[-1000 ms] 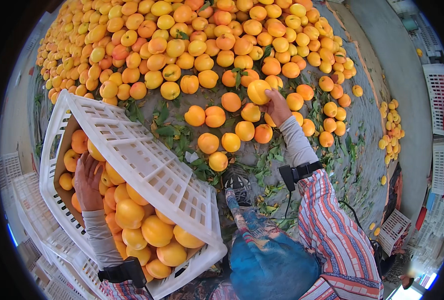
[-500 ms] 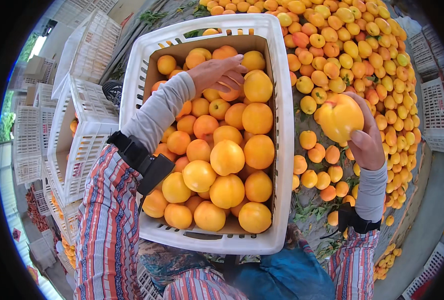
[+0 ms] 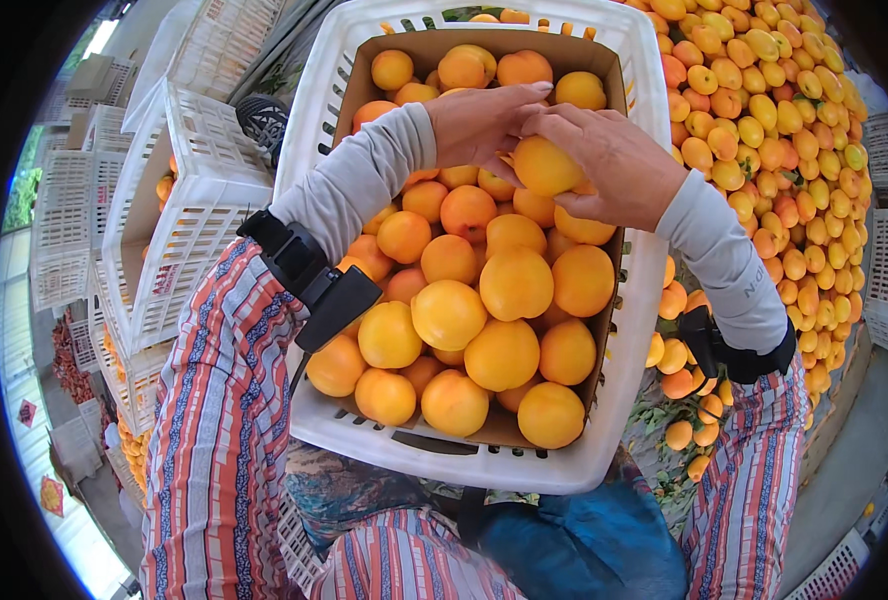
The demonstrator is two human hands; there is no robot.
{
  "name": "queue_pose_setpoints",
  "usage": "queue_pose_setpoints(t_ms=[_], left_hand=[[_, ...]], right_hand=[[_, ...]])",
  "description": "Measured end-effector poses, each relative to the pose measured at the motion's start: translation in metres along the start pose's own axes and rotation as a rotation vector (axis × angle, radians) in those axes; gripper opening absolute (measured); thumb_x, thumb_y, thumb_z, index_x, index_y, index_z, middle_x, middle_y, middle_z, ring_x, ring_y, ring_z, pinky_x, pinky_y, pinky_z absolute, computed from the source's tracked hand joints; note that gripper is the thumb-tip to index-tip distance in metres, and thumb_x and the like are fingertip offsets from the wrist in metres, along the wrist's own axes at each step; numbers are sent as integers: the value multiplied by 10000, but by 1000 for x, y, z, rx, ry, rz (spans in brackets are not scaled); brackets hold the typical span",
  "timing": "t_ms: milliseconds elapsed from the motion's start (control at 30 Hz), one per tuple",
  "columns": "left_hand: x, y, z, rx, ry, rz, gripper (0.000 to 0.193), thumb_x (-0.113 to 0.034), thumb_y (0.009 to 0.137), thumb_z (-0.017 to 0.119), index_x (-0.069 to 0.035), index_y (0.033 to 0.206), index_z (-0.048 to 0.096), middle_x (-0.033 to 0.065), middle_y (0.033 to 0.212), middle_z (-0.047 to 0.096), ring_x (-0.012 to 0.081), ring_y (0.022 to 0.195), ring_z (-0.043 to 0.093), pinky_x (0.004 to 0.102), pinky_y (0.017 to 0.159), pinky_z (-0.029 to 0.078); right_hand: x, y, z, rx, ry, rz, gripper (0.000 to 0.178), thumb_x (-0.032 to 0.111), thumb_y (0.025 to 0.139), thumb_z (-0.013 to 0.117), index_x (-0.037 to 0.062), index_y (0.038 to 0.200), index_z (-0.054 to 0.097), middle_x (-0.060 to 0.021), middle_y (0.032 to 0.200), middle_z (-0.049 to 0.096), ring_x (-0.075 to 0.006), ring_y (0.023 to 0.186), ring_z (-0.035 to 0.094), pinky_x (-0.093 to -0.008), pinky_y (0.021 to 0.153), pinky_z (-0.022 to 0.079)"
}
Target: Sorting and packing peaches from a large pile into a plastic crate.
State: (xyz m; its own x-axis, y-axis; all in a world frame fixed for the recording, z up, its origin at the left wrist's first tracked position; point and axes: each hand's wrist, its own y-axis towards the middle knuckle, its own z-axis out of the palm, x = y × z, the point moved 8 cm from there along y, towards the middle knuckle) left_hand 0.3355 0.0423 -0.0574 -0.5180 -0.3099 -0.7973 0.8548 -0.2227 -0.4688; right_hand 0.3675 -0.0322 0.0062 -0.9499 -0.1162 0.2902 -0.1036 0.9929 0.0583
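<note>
Cupping a yellow fruit (image 3: 546,167) in the head view, the right hand (image 3: 619,165) has its grip clamped around it, above the white crate (image 3: 524,470), toward the far right corner. The left hand (image 3: 476,128) lies beside it, fingertips partly hidden; whether its grip holds anything, I cannot tell. Light, spread finger pressure and a low position over the loose fruits (image 3: 449,315) beneath would probably serve best, sparing the skins bruises and knocks against the right edge.

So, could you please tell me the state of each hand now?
Left hand: partly hidden; grip cannot be told.
Right hand: holding a yellow fruit.
</note>
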Motion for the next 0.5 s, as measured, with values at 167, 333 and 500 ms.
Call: queue_pose_setpoints(t_ms=[167,333,500], left_hand=[[-3,-12,12,150,89,105,643,-419,884,538,-67,1369,304,84,1266,480,220,1091,535,384,894,493],[8,-7,15,68,237,58,689,-382,809,658,-103,1351,338,70,1255,462,193,1126,499,334,919,471],[21,-24,-10,-249,17,55,633,-299,821,653,-51,1320,354,84,1206,489,165,1084,534,297,880,506]], right_hand=[[0,-3,-10,-10,68,47,605,231,689,691,35,1204,440,-134,1093,544,-303,1004,541,-378,871,440],[-9,-1,0,17,36,56,672,274,675,717,-11,1203,416,-169,1067,565,-316,1004,547,-385,860,446],[-13,0,2,-2,104,88,695,322,697,703,-27,1222,409,-185,1077,567,-325,1020,547,-382,869,443]])
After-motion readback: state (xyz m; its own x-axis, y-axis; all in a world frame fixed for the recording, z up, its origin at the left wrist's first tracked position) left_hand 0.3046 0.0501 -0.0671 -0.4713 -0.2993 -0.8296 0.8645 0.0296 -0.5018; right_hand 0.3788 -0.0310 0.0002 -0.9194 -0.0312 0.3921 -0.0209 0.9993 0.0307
